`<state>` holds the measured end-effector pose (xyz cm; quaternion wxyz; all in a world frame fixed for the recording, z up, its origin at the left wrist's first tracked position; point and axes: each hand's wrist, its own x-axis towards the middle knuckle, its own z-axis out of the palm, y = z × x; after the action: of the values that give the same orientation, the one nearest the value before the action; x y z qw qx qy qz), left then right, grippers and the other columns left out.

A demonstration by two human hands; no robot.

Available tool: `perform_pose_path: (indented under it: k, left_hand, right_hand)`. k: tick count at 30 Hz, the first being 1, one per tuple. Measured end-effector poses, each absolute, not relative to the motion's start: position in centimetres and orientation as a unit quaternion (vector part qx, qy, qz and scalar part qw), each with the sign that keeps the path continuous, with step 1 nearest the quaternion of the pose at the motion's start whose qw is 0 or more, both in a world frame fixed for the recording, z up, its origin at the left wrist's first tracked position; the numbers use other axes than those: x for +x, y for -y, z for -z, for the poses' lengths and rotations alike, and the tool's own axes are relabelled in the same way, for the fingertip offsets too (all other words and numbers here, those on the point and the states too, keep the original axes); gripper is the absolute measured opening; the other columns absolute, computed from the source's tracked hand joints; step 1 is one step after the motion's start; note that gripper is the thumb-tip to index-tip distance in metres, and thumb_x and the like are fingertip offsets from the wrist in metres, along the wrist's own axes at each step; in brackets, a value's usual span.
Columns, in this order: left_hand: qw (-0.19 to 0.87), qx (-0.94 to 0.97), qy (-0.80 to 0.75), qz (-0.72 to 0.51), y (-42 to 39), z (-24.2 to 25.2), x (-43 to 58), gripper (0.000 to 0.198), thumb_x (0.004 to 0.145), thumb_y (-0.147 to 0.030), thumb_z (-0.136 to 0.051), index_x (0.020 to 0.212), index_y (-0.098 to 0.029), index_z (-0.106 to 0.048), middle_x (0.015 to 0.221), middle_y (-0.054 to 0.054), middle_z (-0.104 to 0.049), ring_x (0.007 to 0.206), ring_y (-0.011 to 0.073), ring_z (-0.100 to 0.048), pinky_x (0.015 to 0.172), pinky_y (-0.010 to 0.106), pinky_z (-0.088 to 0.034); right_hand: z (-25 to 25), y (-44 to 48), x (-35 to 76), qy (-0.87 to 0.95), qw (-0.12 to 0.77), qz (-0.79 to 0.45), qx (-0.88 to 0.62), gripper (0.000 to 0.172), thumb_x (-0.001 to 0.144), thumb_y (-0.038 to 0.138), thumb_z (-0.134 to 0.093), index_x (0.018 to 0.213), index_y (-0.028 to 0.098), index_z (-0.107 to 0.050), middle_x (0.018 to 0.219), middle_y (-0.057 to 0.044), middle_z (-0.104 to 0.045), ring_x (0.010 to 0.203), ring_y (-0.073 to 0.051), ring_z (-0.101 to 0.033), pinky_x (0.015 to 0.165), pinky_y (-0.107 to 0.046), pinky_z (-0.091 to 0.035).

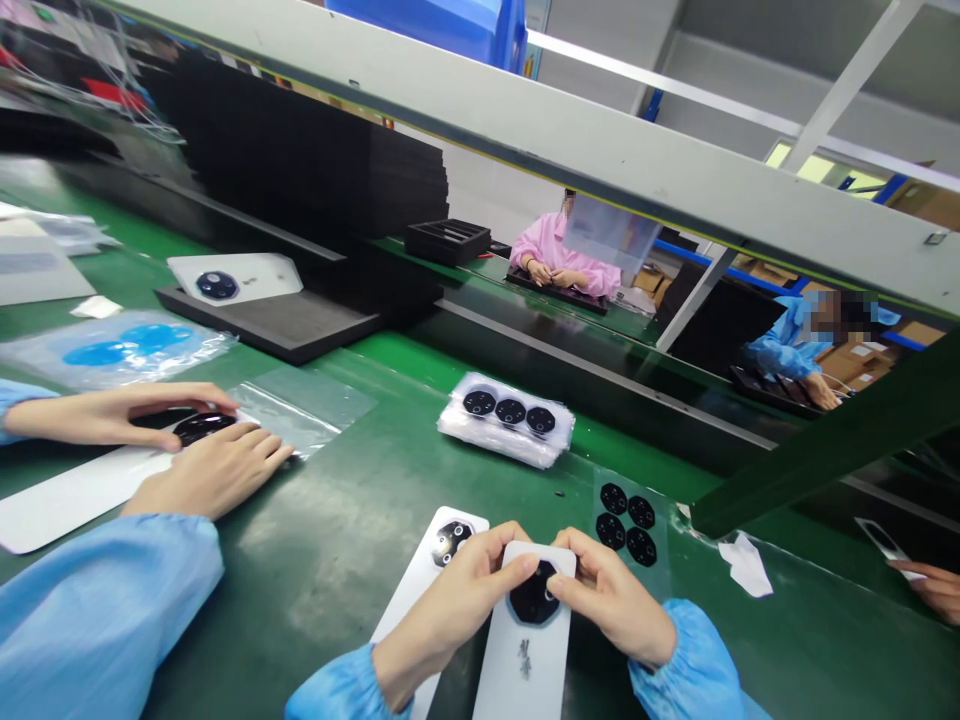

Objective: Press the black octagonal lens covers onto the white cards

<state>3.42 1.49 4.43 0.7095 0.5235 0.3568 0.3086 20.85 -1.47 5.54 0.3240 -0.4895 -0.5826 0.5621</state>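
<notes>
Between my two hands is a white phone back cover with dark lettering and a black octagonal camera plate near its top. My left hand grips the cover's upper left edge, its thumb on the plate. On the other side, my right hand closes round the upper right edge, its thumb pressing the plate's right part. A second white phone back cover lies under my left wrist, partly hidden. Right of my hands, a clear sheet carries several black camera stickers.
At left a co-worker's hands work on another white cover. Ahead lies a stack of clear film with black discs. A cover rests on a black foam tray. A green post stands right, near a paper scrap.
</notes>
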Motion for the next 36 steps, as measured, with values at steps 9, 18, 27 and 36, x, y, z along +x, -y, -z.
perform_pose_path:
  k: [9,18,27,36]
  left_hand:
    - [0.669,0.524,-0.399,-0.344,-1.2,-4.2,4.0,0.033,0.071,-0.041,-0.065,0.058,-0.019,-0.044,0.056,-0.008,-0.035,0.055,0.0102,-0.031,0.051,0.023,-0.022]
    - [0.72,0.418,-0.402,-0.38,-2.1,-3.7,3.9,0.039,0.071,-0.046,-0.064,0.059,-0.02,-0.036,0.052,-0.008,-0.042,0.049,0.0086,-0.039,0.048,0.02,-0.029]
    - [0.758,0.413,-0.361,-0.352,-1.7,-4.8,3.5,0.03,0.075,-0.047,-0.061,0.081,-0.018,-0.057,0.075,0.0,-0.061,0.069,0.0154,-0.058,0.065,0.026,-0.045]
    - [0.742,0.433,-0.371,-0.353,-1.4,-4.3,3.6,0.026,0.071,-0.04,-0.067,0.07,-0.018,-0.053,0.063,-0.004,-0.056,0.06,0.0112,-0.051,0.059,0.021,-0.037]
  right_hand:
    - [-4.1,1.6,20.5,0.591,0.364,-0.479,-0.538,0.041,0.078,0.054,-0.057,0.062,0.019,-0.041,0.058,0.006,-0.036,0.056,-0.01,-0.034,0.052,-0.024,-0.026]
    - [-3.7,2.7,19.7,0.496,0.382,-0.601,-0.497,0.044,0.074,0.062,-0.059,0.079,0.019,-0.047,0.062,0.005,-0.05,0.048,-0.008,-0.049,0.041,-0.018,-0.036]
    - [-3.8,4.3,20.6,0.419,0.446,-0.588,-0.529,0.039,0.071,0.052,-0.068,0.072,0.017,-0.051,0.061,0.001,-0.061,0.046,-0.009,-0.052,0.042,-0.02,-0.04]
    - [-3.6,4.6,20.9,0.431,0.468,-0.556,-0.535,0.038,0.071,0.052,-0.068,0.073,0.017,-0.054,0.063,0.0,-0.061,0.049,-0.011,-0.052,0.045,-0.022,-0.041]
